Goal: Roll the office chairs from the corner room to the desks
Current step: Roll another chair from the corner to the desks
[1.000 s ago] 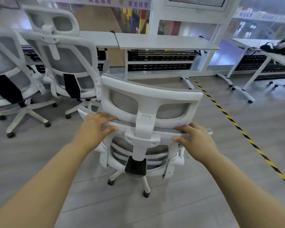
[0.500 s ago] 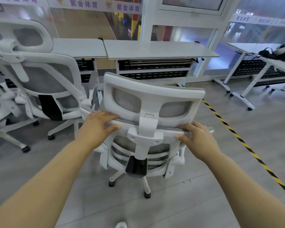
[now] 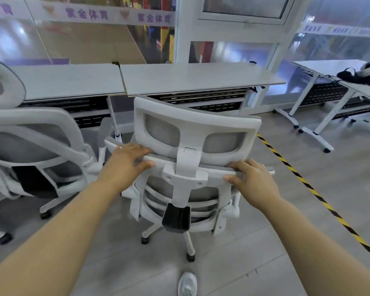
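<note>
Firmly (both hands (image 3: pixel 128 165)) on chair (image 3: pixel 192 133)

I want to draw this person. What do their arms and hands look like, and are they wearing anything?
Both arms are bare, with no sleeves in view. The left hand and right hand wear no gloves, rings or watch. A white sneaker shows below.
</note>
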Demonstrator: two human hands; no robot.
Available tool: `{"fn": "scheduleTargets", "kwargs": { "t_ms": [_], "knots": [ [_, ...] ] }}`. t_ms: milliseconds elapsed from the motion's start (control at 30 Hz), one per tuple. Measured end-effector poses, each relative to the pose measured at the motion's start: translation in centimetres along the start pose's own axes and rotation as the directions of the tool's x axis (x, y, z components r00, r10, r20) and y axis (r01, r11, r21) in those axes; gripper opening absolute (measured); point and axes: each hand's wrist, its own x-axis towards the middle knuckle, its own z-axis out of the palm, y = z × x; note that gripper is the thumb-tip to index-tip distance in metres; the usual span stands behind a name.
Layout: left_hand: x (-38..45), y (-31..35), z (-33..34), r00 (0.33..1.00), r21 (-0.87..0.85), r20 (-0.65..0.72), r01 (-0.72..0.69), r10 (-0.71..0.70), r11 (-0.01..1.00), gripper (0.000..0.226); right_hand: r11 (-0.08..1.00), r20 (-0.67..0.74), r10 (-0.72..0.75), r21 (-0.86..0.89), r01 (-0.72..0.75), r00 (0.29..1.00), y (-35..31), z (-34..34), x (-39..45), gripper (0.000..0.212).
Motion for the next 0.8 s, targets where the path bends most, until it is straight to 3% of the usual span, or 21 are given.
{"fn": "scheduleTargets", "kwargs": {
  "t_ms": [467, 800],
  "knots": [
    [18.8, -3.1, 2.6, 1.000, 0.009, 0.001, 0.023, -0.023, 1.000, 0.043, 0.999, 0.032, -0.018, 0.028, 0.017, 0.999, 2.1, -0.2, 20.7, 0.039],
    [27.6, -4.4, 3.4, 0.998, 0.003, 0.014, 0.056, -0.056, 0.998, 0.042, 1.000, 0.057, 0.009, 0.017, -0.010, 0.998, 2.5, 0.0, 30.3, 0.041]
  ]
}}
